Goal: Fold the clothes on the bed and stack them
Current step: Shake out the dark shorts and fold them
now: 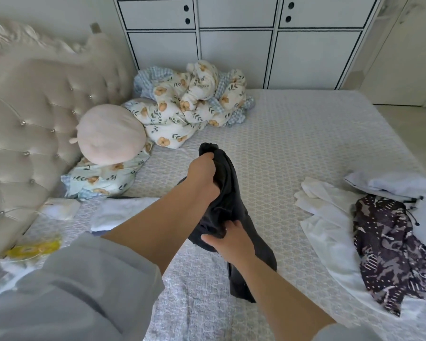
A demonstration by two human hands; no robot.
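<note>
At the centre of the frame the left hand [203, 172] grips the top of a dark garment [231, 207] and the right hand [228, 236] pinches its middle above the bed [293, 134], so shaking it flat before folding would likely help.

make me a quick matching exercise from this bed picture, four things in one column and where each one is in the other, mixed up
Things:
1. dark grey cloth garment
2. round pale pink plush pillow
3. dark purple patterned garment
4. white floral crumpled quilt

Places:
A. bunched at the far side of the bed near the white cabinets
B. lying on white clothes at the right edge
C. gripped by the left hand and right hand
D. against the tufted headboard on the left

Pairs: 1-C, 2-D, 3-B, 4-A
</note>
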